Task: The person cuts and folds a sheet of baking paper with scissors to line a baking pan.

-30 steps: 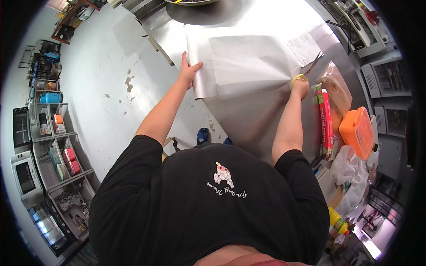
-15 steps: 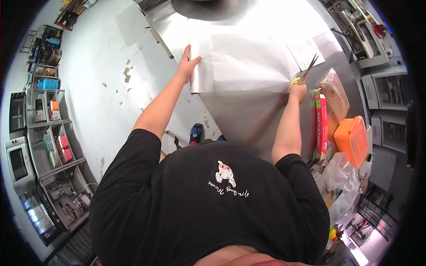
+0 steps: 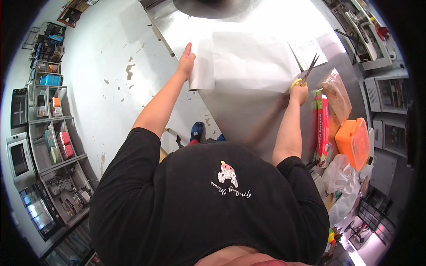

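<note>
A pale, translucent sheet of paper [image 3: 253,62] lies spread over the worktop [image 3: 248,117], faintly creased toward its near right corner, its left end curling into a roll at the worktop's left edge. Beside that corner, scissors [image 3: 309,72] with yellow handles are held, dark blades slightly parted and pointing far and right.
</note>
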Tool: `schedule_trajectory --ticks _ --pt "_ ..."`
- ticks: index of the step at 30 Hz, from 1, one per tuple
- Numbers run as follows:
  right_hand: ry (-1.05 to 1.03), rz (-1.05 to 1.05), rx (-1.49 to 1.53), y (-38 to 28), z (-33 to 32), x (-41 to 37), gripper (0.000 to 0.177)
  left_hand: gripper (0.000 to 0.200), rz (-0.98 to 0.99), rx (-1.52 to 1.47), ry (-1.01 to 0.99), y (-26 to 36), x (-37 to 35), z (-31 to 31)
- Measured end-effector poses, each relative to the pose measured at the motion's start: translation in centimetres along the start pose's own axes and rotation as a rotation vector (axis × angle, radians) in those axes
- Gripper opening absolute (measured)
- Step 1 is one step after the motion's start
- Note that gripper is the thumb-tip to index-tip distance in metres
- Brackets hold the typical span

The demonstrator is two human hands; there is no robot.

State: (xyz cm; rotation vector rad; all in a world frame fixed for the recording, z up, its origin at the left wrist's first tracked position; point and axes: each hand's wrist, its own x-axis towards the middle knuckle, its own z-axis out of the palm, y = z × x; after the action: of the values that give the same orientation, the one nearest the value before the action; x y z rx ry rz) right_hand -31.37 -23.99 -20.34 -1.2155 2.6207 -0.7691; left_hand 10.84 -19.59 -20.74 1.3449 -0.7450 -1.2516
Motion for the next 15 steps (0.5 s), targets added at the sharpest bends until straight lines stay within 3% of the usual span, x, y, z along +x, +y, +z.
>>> schedule_trajectory --ticks 5,15 --pt "0.018 0.010 -0.002 0.2 0.4 0.1 0.033 0.070 0.046 0.124 0.018 0.1 -0.4 -1.0" --pt "0.038 0.013 -0.023 0.3 0.7 0.3 0.032 0.072 0.038 0.019 0.014 -0.4 -0.4 -2.0"
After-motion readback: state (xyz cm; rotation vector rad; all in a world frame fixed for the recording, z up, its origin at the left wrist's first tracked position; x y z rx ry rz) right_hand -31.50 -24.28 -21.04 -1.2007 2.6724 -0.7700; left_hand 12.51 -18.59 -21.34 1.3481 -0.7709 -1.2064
